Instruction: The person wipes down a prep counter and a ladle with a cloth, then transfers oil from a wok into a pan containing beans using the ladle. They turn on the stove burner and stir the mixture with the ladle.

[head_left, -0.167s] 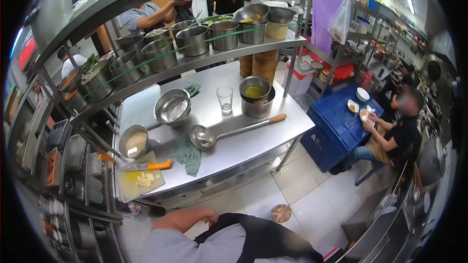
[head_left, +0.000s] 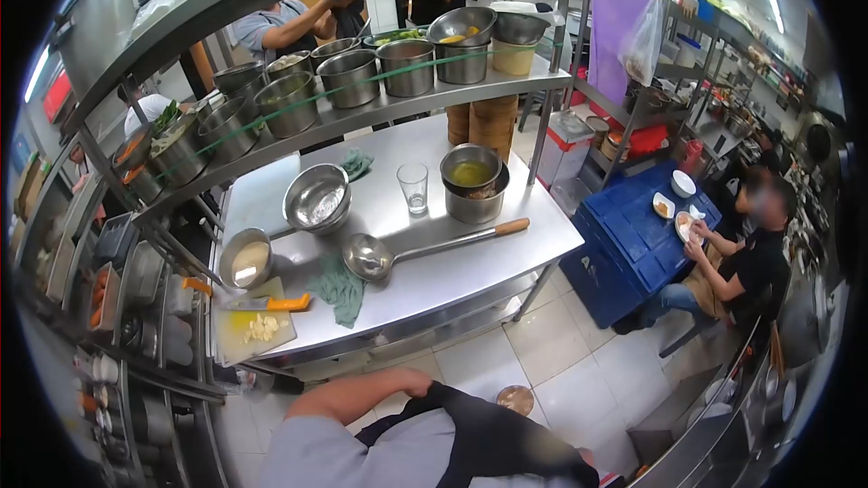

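My left hand [head_left: 419,383] is at the edge of the black apron [head_left: 479,425] on my body, above the floor in front of the steel table [head_left: 434,303]. The apron covers its fingers. My right hand does not show. Across the table, a ladle [head_left: 371,258] with a wooden handle lies beside a green cloth [head_left: 342,292]. An orange-handled knife [head_left: 285,304] rests on a cutting board [head_left: 282,340] with pale chopped pieces [head_left: 262,328]. Behind are a metal bowl [head_left: 318,199], an upright glass [head_left: 413,190] and a pot [head_left: 475,208] with a bowl of yellow liquid [head_left: 472,172] on it.
Metal pots [head_left: 348,77] line the shelf [head_left: 362,116] over the table. A person [head_left: 755,262] sits to the right, hands at a plate on a blue box [head_left: 624,235]. Another person's arm [head_left: 298,29] holds dark cloth beyond the shelf. A round container [head_left: 515,399] is near the floor.
My left hand has moved up and right with the apron edge, and its fingers have gone behind the cloth. The view has shifted slightly; things on the table look unmoved.
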`<state>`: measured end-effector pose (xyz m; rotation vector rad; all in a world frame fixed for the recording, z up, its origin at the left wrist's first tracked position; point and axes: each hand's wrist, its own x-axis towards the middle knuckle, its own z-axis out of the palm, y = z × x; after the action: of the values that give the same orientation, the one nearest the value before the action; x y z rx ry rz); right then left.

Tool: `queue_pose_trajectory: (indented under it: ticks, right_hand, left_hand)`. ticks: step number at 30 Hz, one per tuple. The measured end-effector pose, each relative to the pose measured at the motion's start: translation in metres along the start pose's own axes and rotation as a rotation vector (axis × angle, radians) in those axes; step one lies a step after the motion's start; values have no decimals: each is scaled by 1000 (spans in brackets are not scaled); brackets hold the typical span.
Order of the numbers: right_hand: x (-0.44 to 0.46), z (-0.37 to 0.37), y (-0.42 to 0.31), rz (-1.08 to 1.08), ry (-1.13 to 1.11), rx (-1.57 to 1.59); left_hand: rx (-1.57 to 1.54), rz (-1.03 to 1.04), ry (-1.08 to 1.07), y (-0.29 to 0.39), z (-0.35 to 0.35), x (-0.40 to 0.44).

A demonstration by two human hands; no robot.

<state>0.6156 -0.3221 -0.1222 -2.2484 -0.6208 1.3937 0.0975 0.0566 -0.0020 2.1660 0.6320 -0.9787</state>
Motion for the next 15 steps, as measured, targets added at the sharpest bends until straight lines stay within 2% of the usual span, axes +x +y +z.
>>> queue_pose_trajectory:
  ticks: [1, 2, 4, 5, 7, 8, 9, 10, 12, 13, 14, 15]
  right_hand:
    - [-2, -22, -39, -132, 2, -15]
    - [1, -44, -71, -265, 6, -30]
    - [14, -52, -126, 31, 238, 228]
    - [21, -55, -150, 3, 247, 225]
    - [28, -44, -164, -40, 268, 192]
    - [39, -39, -160, -66, 271, 149]
    - [19, -31, -184, 18, 236, 195]
    - [4, -26, -199, -50, 183, -5]
    - [8, -14, -184, 29, -25, -144]
    - [-11, -11, -189, -36, -12, -132]
    - [-4, -6, -172, -3, -90, -308]
    - [-18, -13, -180, 197, -145, -198]
  left_hand:
    - [-53, 31, 152, 19, -21, 2]
    - [-57, 24, 157, 35, -44, 1]
    - [-396, -40, 353, 63, -80, 4]
    - [-393, -37, 334, 64, -94, 15]
    - [-279, 134, 323, 58, -115, 52]
    - [-219, 95, 264, 69, -138, 57]
    - [-163, 53, 212, 85, -174, 42]
    - [-170, 37, 361, 97, -201, 25]
    - [-264, -52, 735, 92, -248, 5]
    - [-352, -63, 804, 88, -287, -7]
    - [-230, -199, 1023, 70, -302, -8]
    - [-71, -23, 1312, 30, -308, 0]
